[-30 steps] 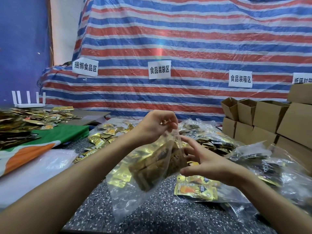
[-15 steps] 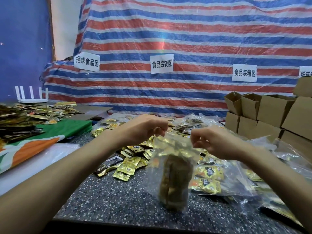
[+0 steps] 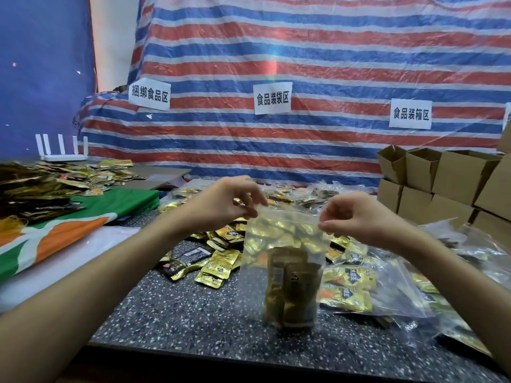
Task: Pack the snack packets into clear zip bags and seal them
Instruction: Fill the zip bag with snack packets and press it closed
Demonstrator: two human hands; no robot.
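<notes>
Left hand (image 3: 226, 203): thumb and fingertips pinched on the top left corner of a clear plastic zip bag (image 3: 282, 230). Right hand (image 3: 356, 217): curled, pinching the top right corner of the same bag. The bag hung upright between the hands, its top edge stretched level. Whether the zip strip was pressed closed could not be told.

Inside the bag, a stack of gold foil snack packets (image 3: 290, 288) stood on end at the bottom, which sat at the dark speckled worktop (image 3: 179, 313). Whether it bore weight there could not be told.

Surroundings: loose gold foil packets (image 3: 218, 266) lay scattered just behind and left of the bag, with one black packet (image 3: 185, 261) at their left edge. Filled clear bags of yellow packets (image 3: 387, 286) lay just right of it, partly under the right forearm. Brown cardboard boxes (image 3: 456, 183) were stacked at far right. A green, orange and white cloth (image 3: 55, 230) covered the left side, carrying a heap of dark and gold packets (image 3: 33, 189), with a white router (image 3: 62, 150) behind. A red, white and blue striped tarp (image 3: 304, 64) with white paper signs (image 3: 273, 98) formed the backdrop.
</notes>
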